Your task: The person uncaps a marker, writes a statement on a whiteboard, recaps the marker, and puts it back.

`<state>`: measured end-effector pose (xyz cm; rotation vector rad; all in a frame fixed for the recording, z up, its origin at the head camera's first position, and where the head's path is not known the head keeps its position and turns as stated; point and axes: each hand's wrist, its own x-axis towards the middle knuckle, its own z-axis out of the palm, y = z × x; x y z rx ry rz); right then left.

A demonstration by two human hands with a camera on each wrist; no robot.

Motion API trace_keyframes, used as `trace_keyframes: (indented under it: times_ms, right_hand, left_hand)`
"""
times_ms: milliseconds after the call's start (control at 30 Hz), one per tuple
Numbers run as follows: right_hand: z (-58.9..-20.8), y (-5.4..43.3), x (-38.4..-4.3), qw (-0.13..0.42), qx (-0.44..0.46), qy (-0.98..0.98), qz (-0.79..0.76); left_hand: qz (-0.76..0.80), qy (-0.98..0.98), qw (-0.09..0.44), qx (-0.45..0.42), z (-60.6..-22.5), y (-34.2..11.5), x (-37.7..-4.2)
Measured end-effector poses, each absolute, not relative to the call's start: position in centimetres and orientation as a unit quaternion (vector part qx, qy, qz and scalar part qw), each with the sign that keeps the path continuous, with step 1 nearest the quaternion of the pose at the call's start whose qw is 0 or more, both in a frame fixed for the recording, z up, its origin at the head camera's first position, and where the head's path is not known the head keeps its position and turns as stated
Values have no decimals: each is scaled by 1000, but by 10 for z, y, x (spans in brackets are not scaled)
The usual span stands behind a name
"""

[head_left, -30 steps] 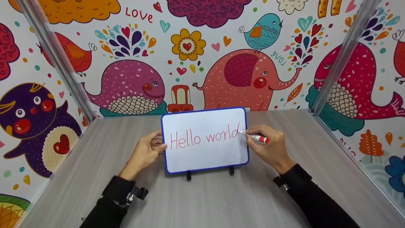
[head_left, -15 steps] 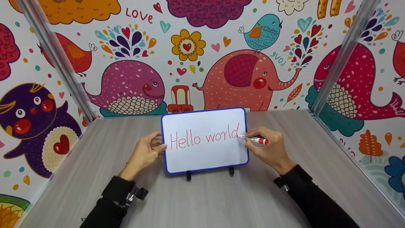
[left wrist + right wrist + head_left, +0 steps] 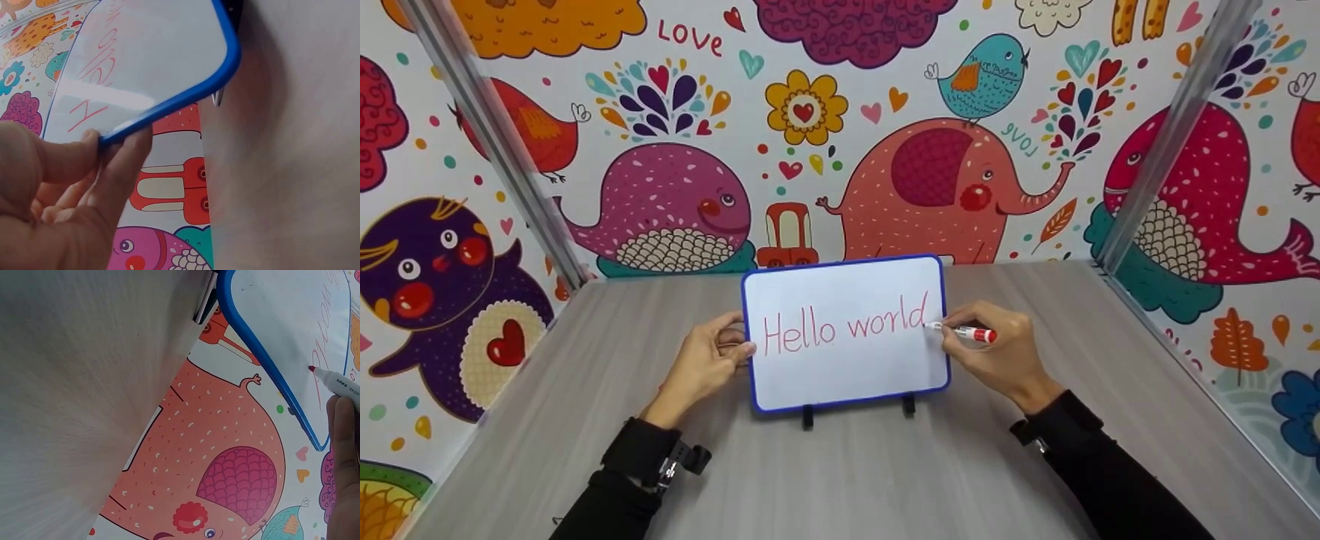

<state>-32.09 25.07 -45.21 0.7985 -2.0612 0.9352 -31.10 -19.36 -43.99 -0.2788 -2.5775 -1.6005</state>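
A small whiteboard with a blue frame stands tilted back on the table, bearing "Hello world" in red handwriting. My left hand pinches its left edge; in the left wrist view the thumb lies on the front and the fingers pass behind the blue rim. In my right hand is a red-and-white marker, held like a pen at the board's right edge. The right wrist view shows the marker's red tip right at the last letter, the "d".
Two black feet support the board on the grey wood-grain table. Behind it rises a wall printed with cartoon animals, and metal posts stand at the corners. Black bands and cameras sit on both wrists.
The marker tip has moved down along the stroke of the "d" to its foot, and the right hand shifted slightly with it. The left hand and whiteboard have stayed put.
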Motion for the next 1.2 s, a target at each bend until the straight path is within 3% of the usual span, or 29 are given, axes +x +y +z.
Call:
trace_keyframes:
  times_ms: [467,900,1200]
  right_hand:
    - [-451,253,-320,370,299,-802,361]
    - [-441,257,-322,426,263,-793,347]
    - [-442,257,-324,427,267,-793,342]
  left_hand:
    - [-517,-851,46,-82,-441,-193,-310]
    - [-530,-843,38,-84,-441,-193,-311]
    - [-518,-849,55,-90,-441,-193,-311]
